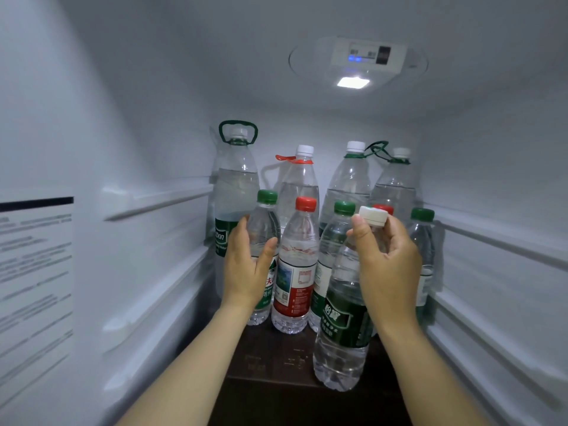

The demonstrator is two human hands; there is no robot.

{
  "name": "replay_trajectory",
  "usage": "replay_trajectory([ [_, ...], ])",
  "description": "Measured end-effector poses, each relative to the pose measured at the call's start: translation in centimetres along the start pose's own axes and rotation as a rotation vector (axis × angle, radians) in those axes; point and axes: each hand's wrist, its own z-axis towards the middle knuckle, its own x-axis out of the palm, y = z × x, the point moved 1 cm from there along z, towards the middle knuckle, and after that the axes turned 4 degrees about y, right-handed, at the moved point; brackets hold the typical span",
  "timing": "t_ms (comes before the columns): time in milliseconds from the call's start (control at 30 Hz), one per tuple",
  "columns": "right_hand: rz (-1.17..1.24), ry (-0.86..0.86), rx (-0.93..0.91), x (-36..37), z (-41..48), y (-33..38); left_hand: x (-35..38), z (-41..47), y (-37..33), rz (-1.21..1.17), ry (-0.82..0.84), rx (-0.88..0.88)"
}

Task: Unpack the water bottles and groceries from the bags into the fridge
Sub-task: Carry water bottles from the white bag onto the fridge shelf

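Note:
I look into an open fridge whose dark shelf (276, 358) holds several water bottles. My right hand (387, 256) grips the neck of a white-capped bottle with a dark green label (344, 327), upright at the front right. My left hand (249, 265) curls around a small green-capped bottle (264, 229) at the left of the front row. A red-capped bottle with a red label (296, 265) stands between my hands. Tall bottles with carry handles (236, 186) fill the back row.
White fridge walls with shelf rails run along the left (153, 204) and right (498, 238). A ceiling lamp and control panel (359, 66) sit overhead. More green-capped bottles (422, 241) stand at the right. Bare dark shelf lies in front of the bottles.

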Motion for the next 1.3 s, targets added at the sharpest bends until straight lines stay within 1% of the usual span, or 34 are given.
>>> replay_trajectory([
  [167,-0.018,0.041,-0.002,1.0,-0.1,0.1,0.2,0.2,0.2,-0.008,0.001,0.007],
  [300,-0.048,0.012,0.006,0.9,0.3,-0.4,0.1,0.1,0.3,-0.013,0.017,0.006],
  [433,-0.161,-0.016,-0.007,-0.1,1.2,-1.2,0.0,0.0,0.1,-0.004,0.018,0.003],
  [633,-0.376,-0.095,0.008,-3.4,2.5,-2.9,-0.2,0.0,0.1,0.0,0.04,-0.008],
  [800,-0.487,-0.144,0.023,-5.6,2.9,-3.3,-0.3,0.0,-0.3,0.0,0.035,-0.006],
  [1300,-0.673,-0.223,0.007,-7.1,3.2,-3.4,-0.8,-0.4,-1.1,-0.003,0.089,-0.065],
])
